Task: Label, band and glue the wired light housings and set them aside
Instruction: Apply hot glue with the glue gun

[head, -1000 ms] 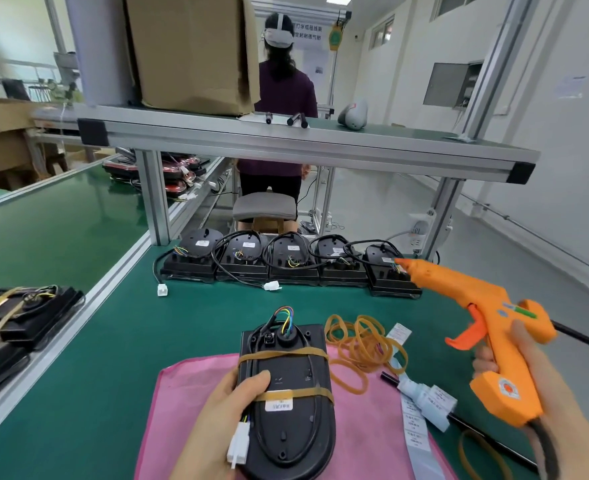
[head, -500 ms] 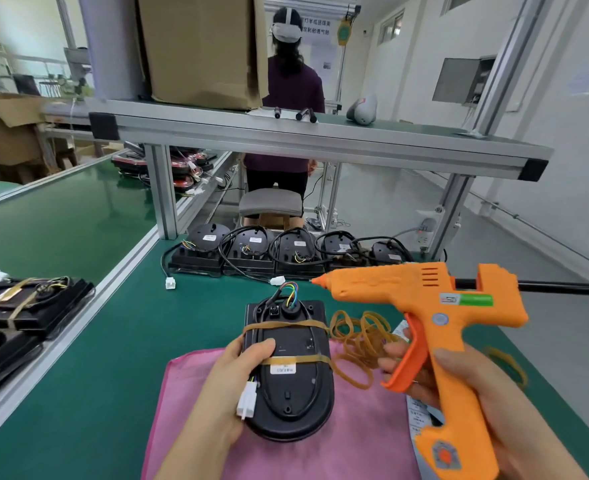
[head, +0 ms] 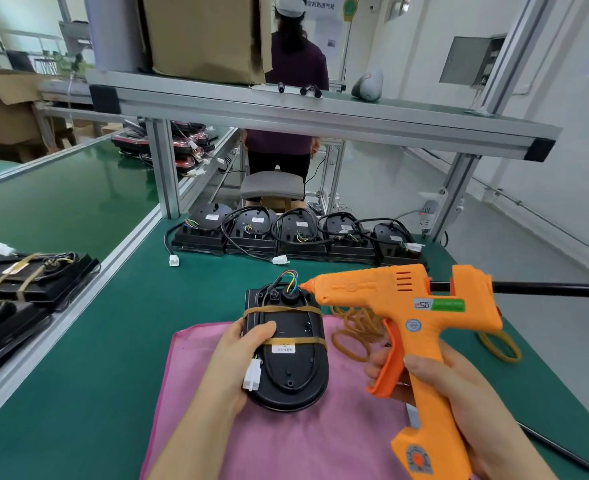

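1. Head view: the light housing [head: 287,355] lies on the pink cloth [head: 320,445] at 6 o'clock. It's a rigid black plastic shell and probably light. The thin wires at its 12 o'clock end look fragile, so hold it by the side edges.
2. The left hand [head: 241,358] grips its 9 o'clock edge, thumb pressed on top. The right hand [head: 459,393] has fingers curled round the glue gun [head: 407,306] handle, nozzle at the wire exit.
3. Counts: two rubber bands [head: 282,310] and one label on it. Five housings in the row [head: 300,237] at 12 o'clock. At least two banded housings [head: 26,275] at 9 o'clock.

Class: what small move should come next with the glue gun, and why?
Probably squeeze the trigger: the nozzle of the orange plastic glue gun points at the coloured wires entering the black oval housing, which the left hand steadies on the pink cloth; the right hand grips the gun.
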